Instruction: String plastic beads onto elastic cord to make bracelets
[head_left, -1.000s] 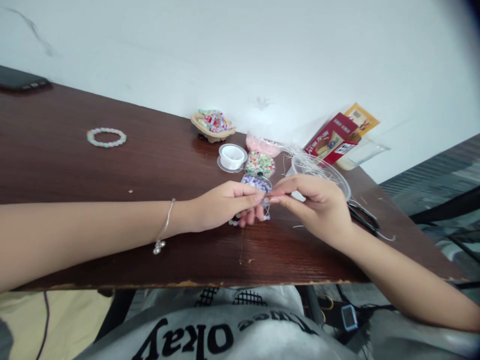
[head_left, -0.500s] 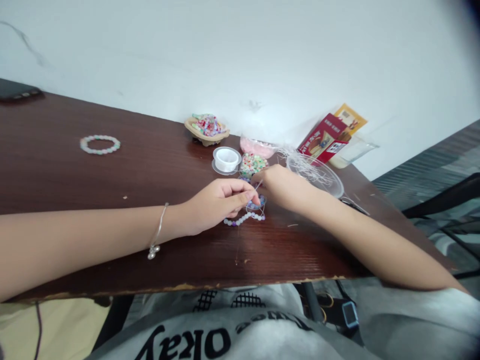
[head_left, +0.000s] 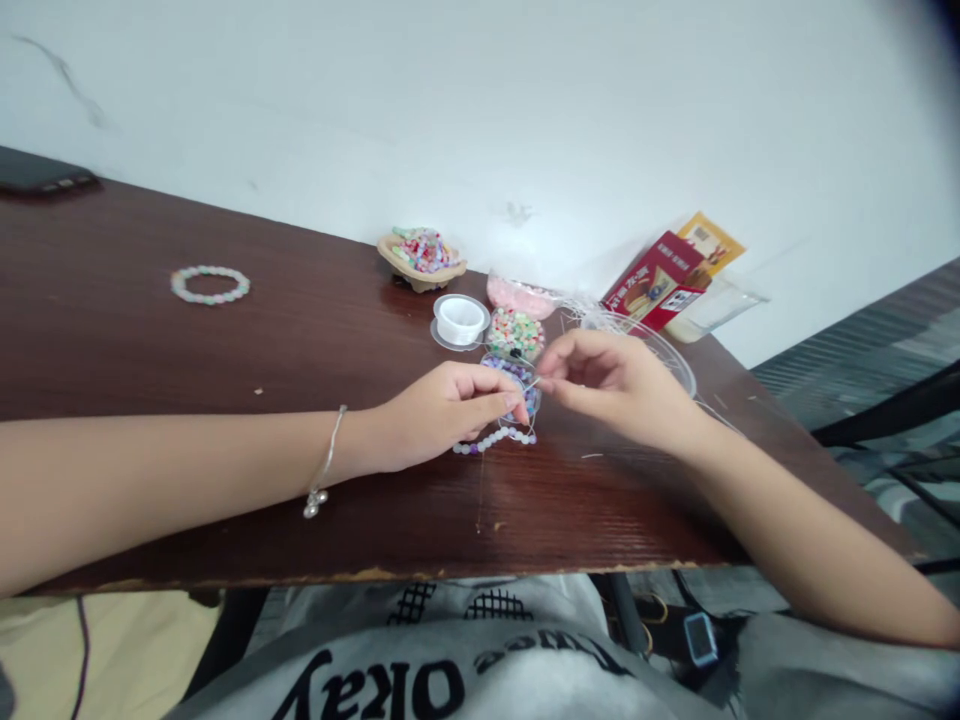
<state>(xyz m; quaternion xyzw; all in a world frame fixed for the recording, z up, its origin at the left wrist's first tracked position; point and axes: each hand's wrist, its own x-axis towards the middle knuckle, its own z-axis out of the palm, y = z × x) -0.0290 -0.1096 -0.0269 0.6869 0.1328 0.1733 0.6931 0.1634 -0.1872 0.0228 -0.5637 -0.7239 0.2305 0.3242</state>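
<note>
Above the bead boxes, my left hand (head_left: 472, 402) pinches a thin clear thread near its fingertips. To its right, my right hand (head_left: 607, 385) has thumb and forefinger pressed together on the thread's end, its fingertips close to the left ones. A strand of white and purple beads (head_left: 496, 438) lies on the table just below my left fingers. Behind the fingers is a box of blue and purple beads (head_left: 531, 398), partly covered. A box of red, green and white beads (head_left: 516, 333) sits beyond it, beside a spool of white cord (head_left: 460, 320).
A tan dish of colourful beads (head_left: 421, 258), pink beads (head_left: 519, 295), a clear round container (head_left: 679, 365) and a red packet (head_left: 656, 282) stand towards the wall. A finished bracelet (head_left: 210, 285) lies left on the brown table (head_left: 315, 330); a dark phone is farther left.
My right hand has moved right and turned, showing its thumb and forefinger pinched. More of the blue and purple bead box shows. The view has shifted slightly.
</note>
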